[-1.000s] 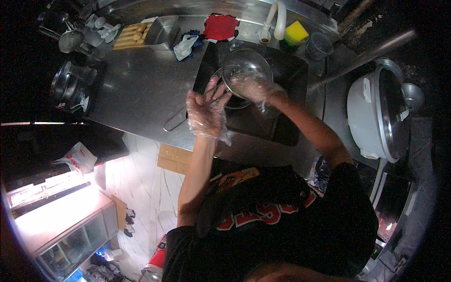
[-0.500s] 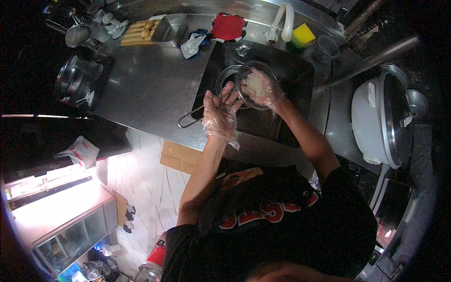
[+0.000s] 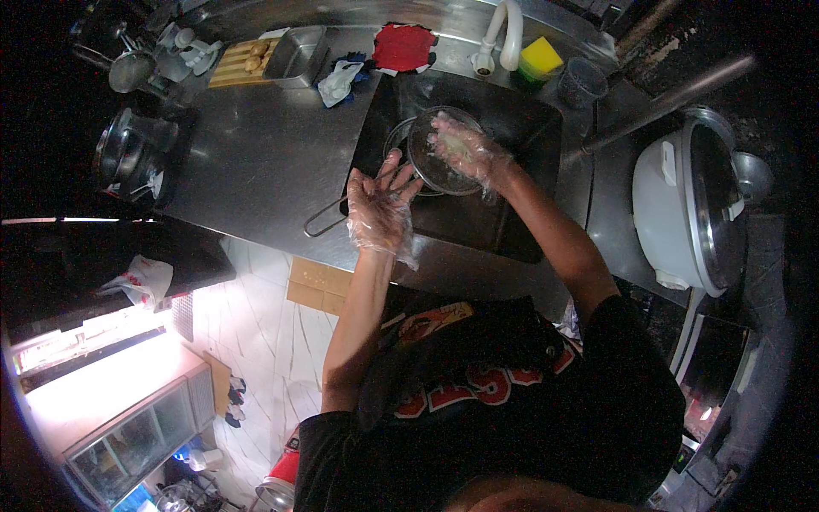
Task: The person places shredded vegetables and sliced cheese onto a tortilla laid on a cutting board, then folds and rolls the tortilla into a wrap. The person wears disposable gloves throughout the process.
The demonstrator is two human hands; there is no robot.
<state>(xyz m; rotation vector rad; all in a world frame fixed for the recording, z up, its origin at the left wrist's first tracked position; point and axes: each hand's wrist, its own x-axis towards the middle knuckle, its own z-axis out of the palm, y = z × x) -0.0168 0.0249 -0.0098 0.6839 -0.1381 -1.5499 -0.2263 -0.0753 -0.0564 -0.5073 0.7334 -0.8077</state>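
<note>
My left hand [image 3: 381, 207], in a clear plastic glove, has its fingers spread beside the near left rim of a clear round bowl [image 3: 445, 181]. The fingertips come close to the rim; whether they touch it I cannot tell. My right hand [image 3: 472, 155], gloved too, reaches into the bowl from the right, its fingers curled on a clump of pale, wet shreds [image 3: 456, 148]. The exact food is unclear. Behind and left of the bowl, a round strainer [image 3: 394, 141] is partly covered, and its wire handle [image 3: 320, 224] sticks out past my left wrist. Both vessels are over the dark sink [image 3: 529, 183].
A white faucet [image 3: 510, 38], a yellow-green sponge [image 3: 539, 60] and a dark tub [image 3: 583, 83] stand behind the sink. Back left are a red cloth [image 3: 403, 47], a crumpled cloth [image 3: 341, 84], a metal pan [image 3: 299, 60] and a striped board [image 3: 230, 68]. A large white cooker [image 3: 670, 209] stands right.
The bowl and both hands have shifted slightly left in view, partly with the whole picture. My right fingers have moved up within the bowl, and less of the pale shreds shows.
</note>
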